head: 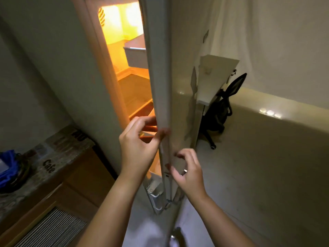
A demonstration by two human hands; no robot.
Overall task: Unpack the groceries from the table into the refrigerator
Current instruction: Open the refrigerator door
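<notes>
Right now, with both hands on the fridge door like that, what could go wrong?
1. The left hand curls round the edge of the refrigerator door, fingers on the inner side. If the door swings shut, they might get pinched.
2. The right hand is by the outer face of the door. A hard pull might swing it toward the person.
3. Neither hand holds any groceries, and the lit refrigerator stands open, so cold air may escape.

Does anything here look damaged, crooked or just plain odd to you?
Nothing looks clearly broken. The white refrigerator door stands partly open, its edge held by the left hand, with the right hand curled beside it. The lit interior shows bare shelves and no groceries in the visible part. Pale patches mark the door's outer face, too blurred to identify.
</notes>
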